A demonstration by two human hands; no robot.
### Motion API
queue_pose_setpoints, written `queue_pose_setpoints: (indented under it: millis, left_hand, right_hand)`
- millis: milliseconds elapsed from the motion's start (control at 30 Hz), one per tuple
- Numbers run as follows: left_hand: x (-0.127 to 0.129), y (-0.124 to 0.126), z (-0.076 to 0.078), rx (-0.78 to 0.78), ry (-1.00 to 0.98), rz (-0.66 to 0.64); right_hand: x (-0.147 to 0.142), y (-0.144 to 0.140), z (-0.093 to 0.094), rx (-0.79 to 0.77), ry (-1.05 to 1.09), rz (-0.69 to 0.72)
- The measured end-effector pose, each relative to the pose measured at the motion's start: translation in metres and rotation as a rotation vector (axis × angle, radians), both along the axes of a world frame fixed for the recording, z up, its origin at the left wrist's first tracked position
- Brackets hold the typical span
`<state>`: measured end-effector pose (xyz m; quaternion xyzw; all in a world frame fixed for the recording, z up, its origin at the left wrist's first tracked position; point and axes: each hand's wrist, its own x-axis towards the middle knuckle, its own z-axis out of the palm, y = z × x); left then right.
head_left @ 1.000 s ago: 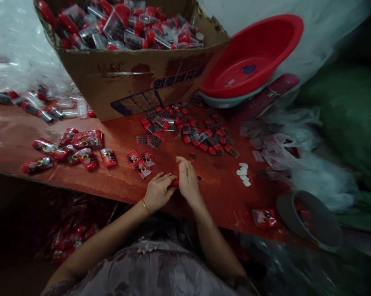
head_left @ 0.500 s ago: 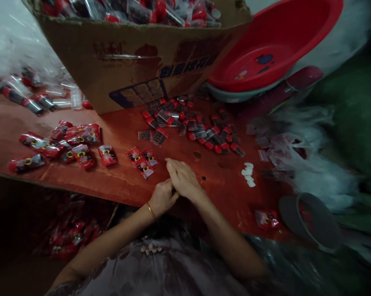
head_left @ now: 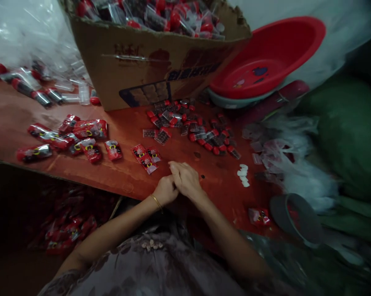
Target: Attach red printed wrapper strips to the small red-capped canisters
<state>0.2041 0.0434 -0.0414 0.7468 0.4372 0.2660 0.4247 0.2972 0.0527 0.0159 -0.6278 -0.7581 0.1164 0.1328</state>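
Note:
My left hand (head_left: 166,190), with a thin gold bracelet at its wrist, is closed at the table's front edge. Over its fingers lies my right hand (head_left: 187,179), curled round it so that the two are clasped. Whatever may be inside the left hand is hidden. Just beyond them lie flat red printed packets (head_left: 146,158). Farther left is a group of filled red sachets (head_left: 91,129). Past my hands, small clear tubes with red caps and dark contents (head_left: 200,129) are heaped on the reddish table (head_left: 126,172).
A cardboard box (head_left: 136,70) full of capped tubes stands behind. Right of it are a red basin (head_left: 284,53), a dark red bottle (head_left: 284,96), plastic bags (head_left: 284,152), white pieces (head_left: 243,175) and a grey container (head_left: 296,218). More red packets (head_left: 70,232) lie below the table's left side.
The camera view has shifted slightly, moving the box and left packets rightward in the picture. My right hand's fingers have curled more round my left hand. The packets and tubes remain in place.

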Motion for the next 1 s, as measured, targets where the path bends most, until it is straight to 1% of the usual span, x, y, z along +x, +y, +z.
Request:
queue_pose_setpoints:
  millis: [67, 133, 167, 233, 267, 333, 367, 433, 533, 667, 767, 833, 900, 1000]
  left_hand:
    - [-0.003, -0.003, 0.006, -0.035, 0.039, 0.013]
    - [-0.011, -0.005, 0.013, -0.013, 0.042, 0.033]
    - [-0.017, -0.005, 0.018, 0.029, 0.037, 0.051]
    - [-0.031, 0.002, 0.027, 0.178, 0.07, 0.098]
    - [-0.039, 0.008, 0.031, 0.266, 0.126, 0.129]
    - [-0.053, 0.027, 0.036, 0.402, 0.314, 0.197]
    - [-0.059, 0.038, 0.037, 0.424, 0.419, 0.231]
    - [-0.067, 0.057, 0.036, 0.409, 0.581, 0.259]
    - [-0.071, 0.072, 0.031, 0.397, 0.679, 0.204]
    - [-0.069, 0.069, 0.026, 0.444, 0.686, 0.18]
    - [-0.068, 0.065, 0.026, 0.439, 0.643, 0.228]
    - [-0.066, 0.063, 0.029, 0.417, 0.584, 0.287]
    - [-0.063, 0.06, 0.034, 0.404, 0.502, 0.336]
    - [-0.058, 0.052, 0.043, 0.394, 0.345, 0.358]
  right_hand:
    - [0.004, -0.007, -0.009, 0.07, 0.056, 0.015]
    - [0.009, -0.012, -0.02, 0.173, 0.127, -0.048]
    - [0.013, -0.013, -0.025, 0.22, 0.156, -0.1]
    - [0.022, -0.012, -0.033, 0.275, 0.187, -0.222]
    - [0.026, -0.009, -0.036, 0.277, 0.183, -0.284]
    - [0.035, -0.001, -0.04, 0.259, 0.146, -0.379]
    - [0.039, 0.004, -0.042, 0.248, 0.119, -0.395]
    - [0.043, 0.01, -0.045, 0.242, 0.068, -0.365]
    - [0.043, 0.011, -0.051, 0.302, 0.036, -0.32]
    - [0.034, -0.001, -0.055, 0.445, 0.07, -0.268]
    - [0.023, -0.006, -0.049, 0.487, 0.167, -0.212]
    - [0.013, -0.004, -0.041, 0.439, 0.291, -0.195]
    - [0.001, 0.003, -0.034, 0.329, 0.486, -0.19]
    - [-0.015, 0.015, -0.026, 0.149, 0.799, -0.191]
